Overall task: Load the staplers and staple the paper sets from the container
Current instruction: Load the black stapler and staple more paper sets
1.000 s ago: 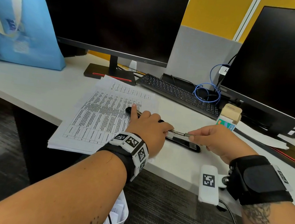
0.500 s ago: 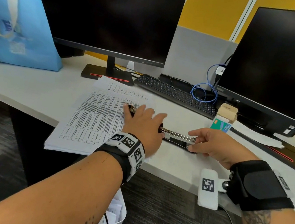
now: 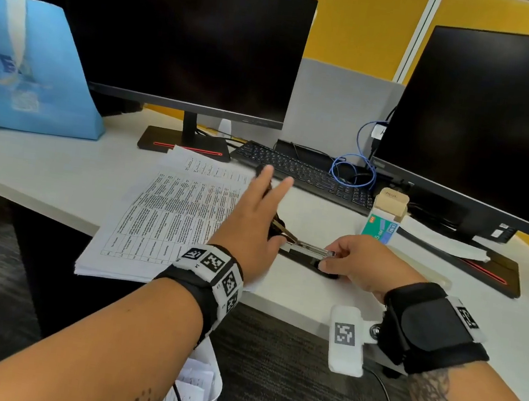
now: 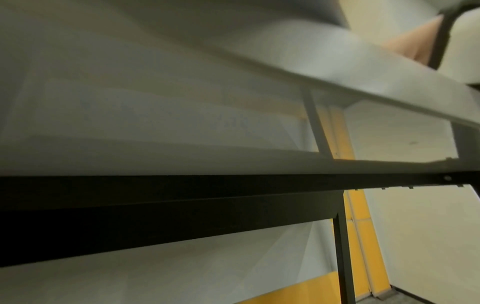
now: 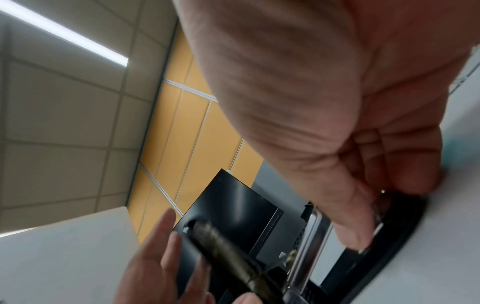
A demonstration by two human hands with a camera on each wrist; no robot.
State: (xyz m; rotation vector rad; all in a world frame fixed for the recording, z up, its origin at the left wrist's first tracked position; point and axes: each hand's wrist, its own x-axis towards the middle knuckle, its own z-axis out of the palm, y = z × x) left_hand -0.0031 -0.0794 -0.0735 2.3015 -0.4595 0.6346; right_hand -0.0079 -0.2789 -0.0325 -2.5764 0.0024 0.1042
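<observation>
Black plastic desk stapler (image 3: 308, 255) lies swung open on the white desk top (image 3: 43, 170), base flat, shiny steel staple channel (image 3: 312, 249) exposed, top arm (image 5: 228, 261) tilted up and back toward the left. Right hand (image 3: 360, 262) grips the front end of the channel, thumb and curled fingers pinching it from both sides; right wrist view shows the thumb (image 5: 348, 224) lying over the steel rail and a fingertip on the black base rim. Left hand (image 3: 253, 222) sits at the stapler's hinge end, fingers straight and spread, lifted off the desk, the raised top arm resting against its palm side; not curled round anything. Stack of printed white table sheets (image 3: 167, 218) lies on the desk just left of the stapler, partly under the left wrist. Small green-and-white staple box (image 3: 381, 226) with its cardboard flap open stands near, behind the right hand. White bin with paper scraps (image 3: 196, 388) sits below the desk edge. Left wrist view shows only the blurred desk underside.
</observation>
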